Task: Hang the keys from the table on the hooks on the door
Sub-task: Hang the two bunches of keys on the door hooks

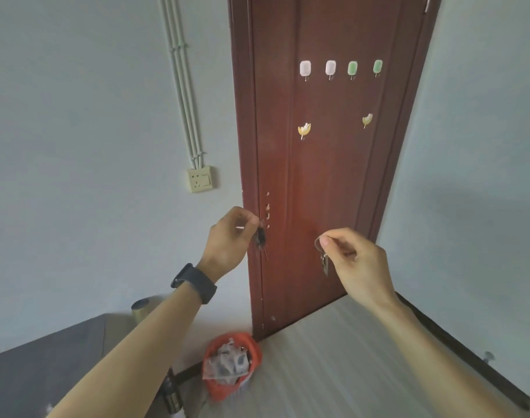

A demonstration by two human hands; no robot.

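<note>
A dark red door (pixel 327 164) faces me. High on it runs a row of hooks: two white hooks (pixel 305 68) on the left, two green hooks (pixel 352 68) on the right. Below them are two tulip-shaped hooks (pixel 304 129), one left and one right. Every hook is bare. My left hand (pixel 227 239) pinches a dark key bunch (pixel 260 237) in front of the door's left edge. My right hand (pixel 357 260) holds a ring of silver keys (pixel 324 260) that dangles below its fingers. Both hands are well below the hooks.
A grey table corner (pixel 46 351) lies at lower left with a roll of tape (pixel 141 309) on it. A bin with an orange bag (pixel 230 366) stands on the floor by the door's foot. A wall socket (pixel 200 179) and white conduits sit left of the door.
</note>
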